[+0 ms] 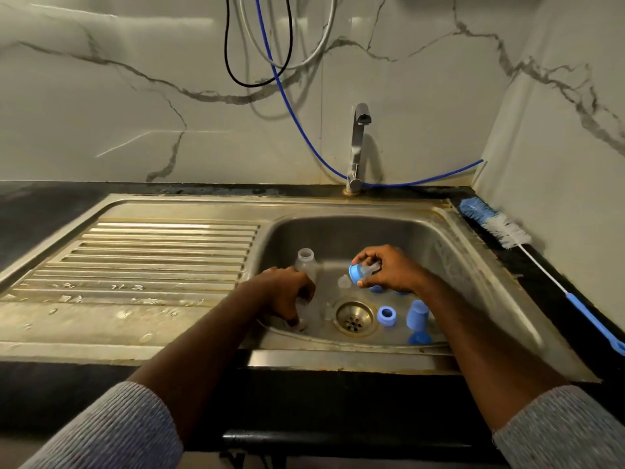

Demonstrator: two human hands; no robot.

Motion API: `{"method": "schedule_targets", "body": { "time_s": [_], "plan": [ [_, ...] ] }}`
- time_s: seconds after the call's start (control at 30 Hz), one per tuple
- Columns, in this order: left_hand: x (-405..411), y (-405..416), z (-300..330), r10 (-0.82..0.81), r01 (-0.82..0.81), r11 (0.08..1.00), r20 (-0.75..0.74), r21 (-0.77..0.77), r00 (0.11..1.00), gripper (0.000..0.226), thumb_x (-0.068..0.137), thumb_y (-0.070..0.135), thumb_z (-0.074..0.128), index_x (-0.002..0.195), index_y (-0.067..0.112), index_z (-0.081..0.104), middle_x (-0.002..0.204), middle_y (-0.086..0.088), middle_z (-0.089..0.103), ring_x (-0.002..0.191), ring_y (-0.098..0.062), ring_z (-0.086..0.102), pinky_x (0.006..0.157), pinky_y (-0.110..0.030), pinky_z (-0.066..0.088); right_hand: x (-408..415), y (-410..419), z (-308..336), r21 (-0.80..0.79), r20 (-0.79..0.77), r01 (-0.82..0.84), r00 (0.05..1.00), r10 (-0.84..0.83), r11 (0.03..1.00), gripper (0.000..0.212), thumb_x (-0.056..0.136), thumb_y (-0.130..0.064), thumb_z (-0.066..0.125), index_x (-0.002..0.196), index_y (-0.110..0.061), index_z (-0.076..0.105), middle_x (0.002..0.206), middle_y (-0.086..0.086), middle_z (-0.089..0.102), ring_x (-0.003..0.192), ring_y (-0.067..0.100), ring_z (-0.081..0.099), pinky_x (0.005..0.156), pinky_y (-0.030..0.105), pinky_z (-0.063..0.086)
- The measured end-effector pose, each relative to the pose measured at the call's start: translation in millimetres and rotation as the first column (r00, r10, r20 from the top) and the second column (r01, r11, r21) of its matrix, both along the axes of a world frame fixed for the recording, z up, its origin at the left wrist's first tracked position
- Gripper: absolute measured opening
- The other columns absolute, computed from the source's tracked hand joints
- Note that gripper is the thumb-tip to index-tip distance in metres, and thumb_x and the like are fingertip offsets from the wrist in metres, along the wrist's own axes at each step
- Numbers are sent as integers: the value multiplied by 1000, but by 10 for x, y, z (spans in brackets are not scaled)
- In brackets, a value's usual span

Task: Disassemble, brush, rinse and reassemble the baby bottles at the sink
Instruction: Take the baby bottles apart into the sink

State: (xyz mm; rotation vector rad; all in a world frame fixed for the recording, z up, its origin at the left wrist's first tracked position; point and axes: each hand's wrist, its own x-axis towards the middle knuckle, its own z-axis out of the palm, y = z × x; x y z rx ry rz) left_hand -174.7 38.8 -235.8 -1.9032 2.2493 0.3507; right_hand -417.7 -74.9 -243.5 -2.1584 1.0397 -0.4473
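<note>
**Q:** Status, left side of the basin?

**A:** My left hand (287,292) wraps its fingers around a clear bottle (306,265), open neck up, braced on the sink (480,279) floor so it stays put.

**Q:** Centre?

**A:** A loose clear part (344,281) lies above the drain (354,318).

**Q:** Right?

**A:** My right hand (389,269) pinches a blue collar with its teat (360,271), thumb beneath and fingertips on top, probably to separate them. A blue ring (386,315) and cap (417,314) rest on the basin floor. The brush (500,228) lies untouched on the counter, so I judge disassembly is unfinished.
</note>
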Motion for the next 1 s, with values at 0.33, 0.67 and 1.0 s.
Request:
{"method": "schedule_targets", "body": {
  "time_s": [0.33,0.67,1.0],
  "plan": [
    [-2,48,-137,-146,156,988,274,-16,951,37,82,22,79,114,26,61,122,-1,61,114,-22,61,107,-45,37,13,58,16,0,-81,3,997,-3,1000,41,68,-18,92,103,-28,73,94,-8,63,88,11,64,63,17,48],
    [-7,-285,165,26,-92,974,-300,-207,953,46,72,36,89,110,19,70,101,2,69,92,-15,64,88,-35,55,122,100,80,120,153,21,987,-40,993,43,71,-6,89,107,-20,70,104,5,67,87,22,71,63,30,61],
    [-295,-517,42,-55,-265,942,-870,-208,489,53,84,16,80,132,20,61,118,4,68,101,-13,70,78,-34,63,142,41,137,315,495,49,844,-208,948,31,80,-7,81,110,-8,71,93,17,75,77,30,75,68,32,60]
  ]
}}
